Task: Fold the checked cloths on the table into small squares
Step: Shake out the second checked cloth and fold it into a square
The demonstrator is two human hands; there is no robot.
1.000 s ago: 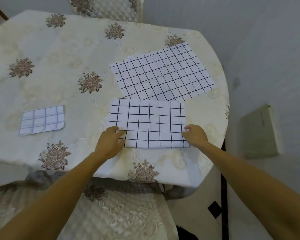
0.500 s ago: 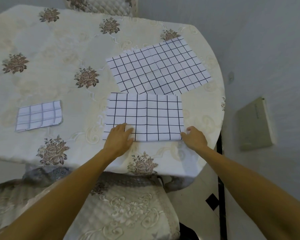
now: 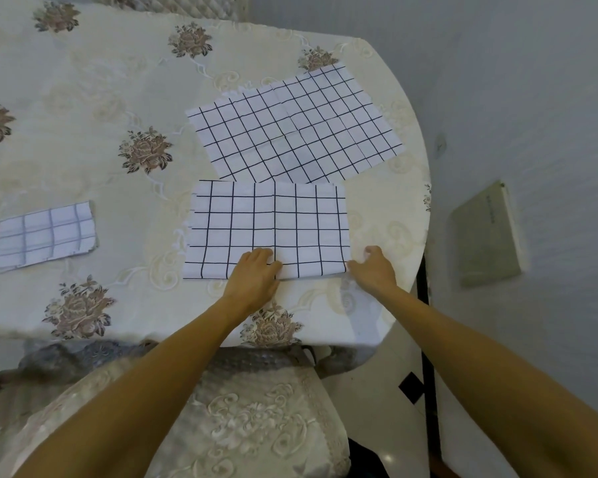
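A table point(image 3: 83, 81) under a cream cover with brown roses fills the view from the head, with a pale wall to its right and a padded chair point(image 3: 256, 419) tucked in at its near edge. Far left on the cover lies the small cloth point(image 3: 44, 236), already folded down to a little rectangle. Near the table's right end the middle cloth point(image 3: 266, 219) lies flat as a wide rectangle (a crease runs down its centre), its near edge close to the table's rim. The left hand point(image 3: 252, 277) rests on that near edge about halfway along, palm down with the fingers straight and pressing the fabric. Just behind the middle cloth, and meeting its far edge, the far cloth point(image 3: 294, 129) lies fully spread and turned at an angle. The right hand point(image 3: 373, 270) sits at the middle cloth's near right corner, fingers bent towards it; I cannot tell whether it pinches the corner or only touches it. A flat grey panel point(image 3: 485, 236) hangs on the wall at right.
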